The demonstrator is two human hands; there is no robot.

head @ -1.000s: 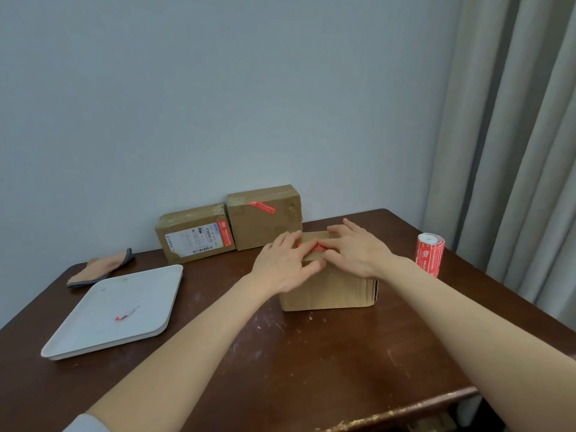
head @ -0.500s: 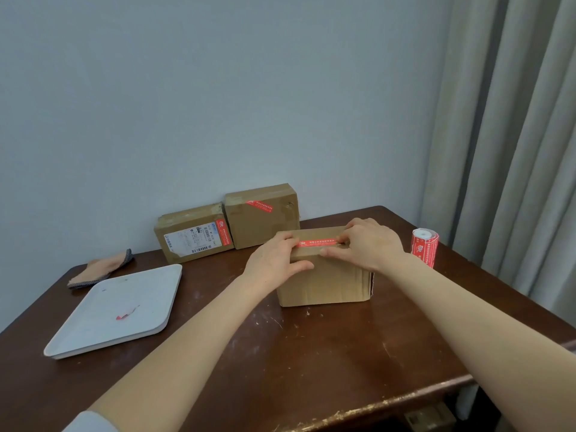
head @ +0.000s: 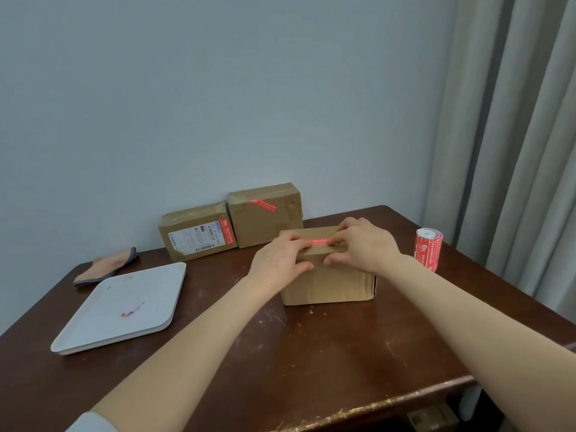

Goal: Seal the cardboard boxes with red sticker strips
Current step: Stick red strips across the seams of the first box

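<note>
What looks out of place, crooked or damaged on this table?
A red scrap lies loose in the white tray. The red sticker on the rear right box sits slanted. The table's front edge is chipped, showing a paler layer.

Left sleeve (head: 90,423): the only clothing on my feed, a pale, whitish fabric, plain, showing as a rounded edge in the lower left corner.
Left forearm (head: 193,347): bare from that sleeve edge to the wrist.
Right forearm (head: 467,316): bare along all I can see of it; it leaves my feed at the lower right corner, so I cannot tell what is worn higher up.
Left grip (head: 279,263): a bare hand; back, knuckles and thumb show.
Right grip (head: 366,247): a bare hand; back, knuckles and thumb show, nails too small for me to judge.
</note>
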